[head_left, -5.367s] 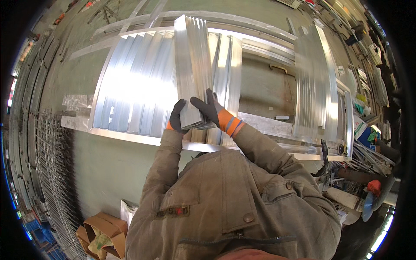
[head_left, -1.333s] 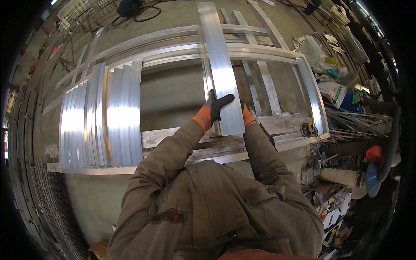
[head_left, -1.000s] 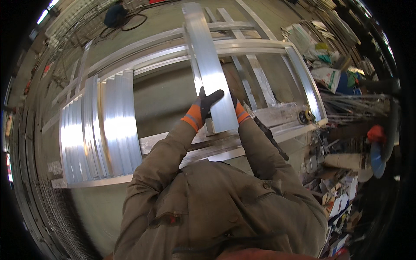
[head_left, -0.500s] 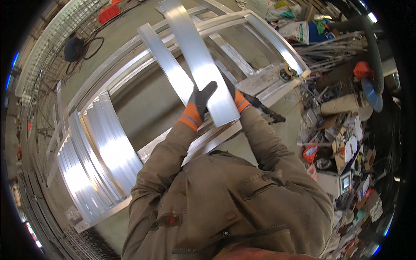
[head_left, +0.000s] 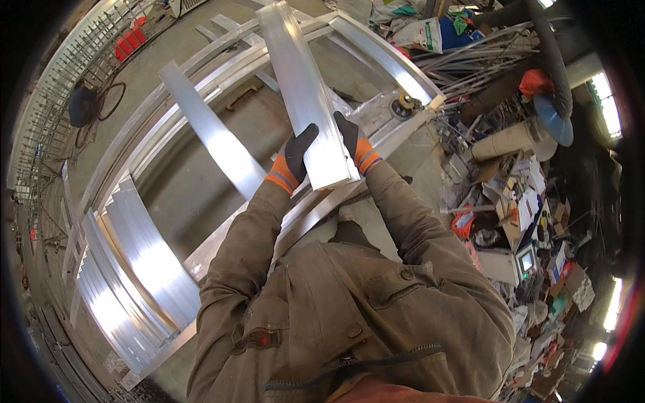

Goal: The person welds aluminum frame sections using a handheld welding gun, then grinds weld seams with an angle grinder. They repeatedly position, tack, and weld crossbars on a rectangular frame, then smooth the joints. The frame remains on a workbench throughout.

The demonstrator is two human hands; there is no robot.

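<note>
A long, flat aluminium profile (head_left: 299, 84) is held in both gloved hands, its near end toward my chest and its far end reaching over the frame. My left hand (head_left: 297, 158) is closed round its left edge, thumb on top. At its right edge my right hand (head_left: 351, 141) grips it, with part of the fingers hidden below. Ridged edges show along its right side and near end. Left of it, a second aluminium profile (head_left: 215, 134) lies across the light-coloured metal frame (head_left: 181, 124).
Stacked silvery profiles (head_left: 151, 235) rest on the frame's left end. A round yellow-and-black tool (head_left: 404, 105) sits at its right. Further right are scrap, a blue disc (head_left: 553, 121) and a small screen (head_left: 526, 260). A red object (head_left: 131, 40) is far left.
The held profile has tilted, so its ridged right edge shows. My right hand has come up from partly beneath to its right edge. The second profile appears farther from it; the view has shifted.
</note>
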